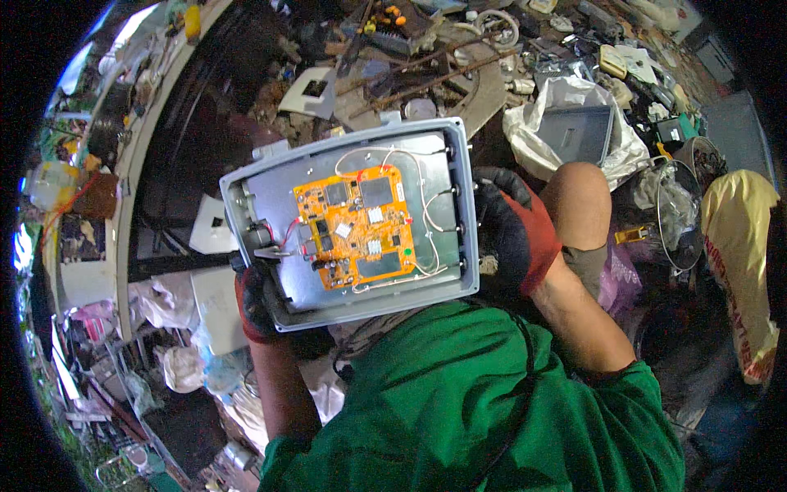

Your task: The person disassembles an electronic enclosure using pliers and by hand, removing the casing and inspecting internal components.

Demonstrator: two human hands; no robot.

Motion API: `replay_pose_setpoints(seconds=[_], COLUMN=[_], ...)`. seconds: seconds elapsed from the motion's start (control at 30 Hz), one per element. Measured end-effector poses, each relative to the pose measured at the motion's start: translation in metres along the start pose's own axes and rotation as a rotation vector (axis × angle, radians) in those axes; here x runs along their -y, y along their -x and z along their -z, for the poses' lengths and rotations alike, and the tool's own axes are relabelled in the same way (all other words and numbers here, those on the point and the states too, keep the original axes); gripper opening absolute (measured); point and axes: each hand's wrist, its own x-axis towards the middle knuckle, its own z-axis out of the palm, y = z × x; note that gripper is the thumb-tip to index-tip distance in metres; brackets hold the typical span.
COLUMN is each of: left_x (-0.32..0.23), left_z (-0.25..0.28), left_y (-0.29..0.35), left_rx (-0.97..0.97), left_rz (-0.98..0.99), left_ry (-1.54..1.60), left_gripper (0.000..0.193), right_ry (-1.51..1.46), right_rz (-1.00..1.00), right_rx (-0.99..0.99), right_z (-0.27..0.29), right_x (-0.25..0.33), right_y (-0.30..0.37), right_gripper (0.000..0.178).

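Note:
A grey open electronics enclosure [384, 307] is held up in front of me, tilted slightly. Inside it, an orange circuit board [346, 248] sits on a shiny metal plate [279, 205]. Thin white antenna wires [425, 197] loop from the board to fittings along the right wall. My left hand [256, 302], in a red and black glove, grips the lower left corner, its fingers partly hidden by the enclosure. Against the right wall, my right hand [518, 228], gloved alike, has its fingers curled at the outer side; some fingertips are hidden.
Scrap and metal pieces [410, 66] cover the ground ahead. A white sack [529, 123] holding a grey tray [578, 135] stands beyond my knee [578, 205]. At right are a yellow sack [738, 246] and a round basin [679, 221]. White panels [217, 225] lie at left.

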Motion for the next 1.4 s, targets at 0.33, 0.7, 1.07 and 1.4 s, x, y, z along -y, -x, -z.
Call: replay_pose_setpoints(seconds=[0.33, 0.7, 1.07, 1.4], left_x=[0.013, 0.026, 0.017, 0.014], left_z=[0.020, 0.075, 0.060, 0.069], left_y=[-0.002, -0.007, -0.017, -0.017], left_rx=[-0.001, 0.164, 0.090, 0.084], left_rz=[0.322, -0.061, 0.214, 0.130], left_ry=[0.234, -0.489, -0.026, -0.345], left_gripper=[0.068, 0.055, 0.054, 0.058], right_ry=[0.230, 0.319, 0.856, 1.106], right_rz=[0.044, 0.245, 0.472, 0.737], right_rx=[0.276, 0.323, 0.351, 0.429], right_z=[-0.014, -0.019, -0.022, -0.014], right_x=[0.010, 0.013, 0.036, 0.035], right_y=[0.005, -0.011, -0.036, -0.058], right_gripper=[0.026, 0.031, 0.043, 0.038])
